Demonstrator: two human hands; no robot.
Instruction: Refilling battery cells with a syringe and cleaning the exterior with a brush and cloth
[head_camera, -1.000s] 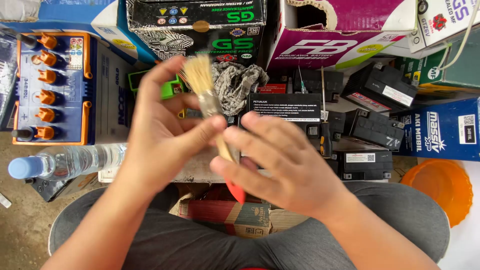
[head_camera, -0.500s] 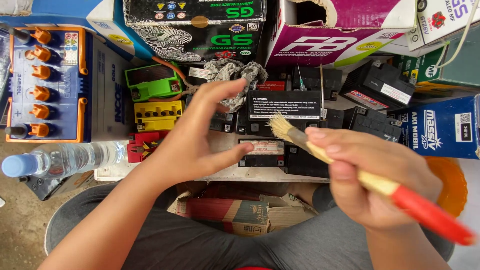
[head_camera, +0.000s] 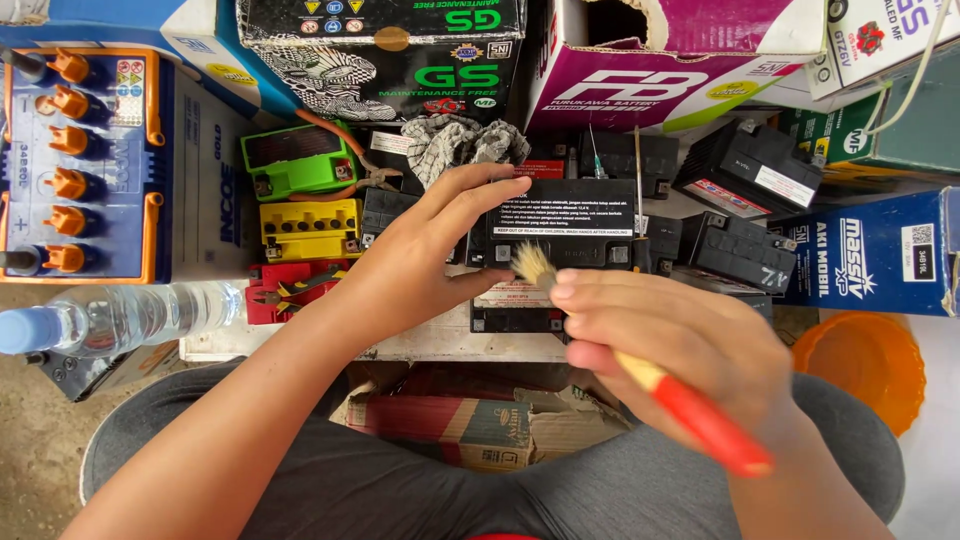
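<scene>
Centre of frame: a black battery (head_camera: 566, 222) with a white-print label lies among other small black batteries on a low bench. The left hand (head_camera: 425, 255) lies open on it, fingers spread over its upper-left edge and thumb along its near side, not clenched; it reads as a steadying hold, so the case stays put under brushing. The right hand (head_camera: 668, 335) is closed around a brush (head_camera: 640, 365) at the pale wooden part of the handle, close to the bristles, which gives short, controlled strokes; the red handle end sticks out toward lower right, past the wrist. The bristle tip (head_camera: 533, 264) meets the near edge of the battery, just beside the left thumb. Left of centre sit a green battery (head_camera: 297, 160), a yellow one (head_camera: 310, 228) and a red one (head_camera: 295, 290), stacked top to bottom in a column. A grey rag (head_camera: 462, 140) lies bunched just above the black battery. At far left, a clear bottle (head_camera: 120, 318) on its side, blue cap pointing left. An orange bowl (head_camera: 868, 372) sits at right, well apart.
</scene>
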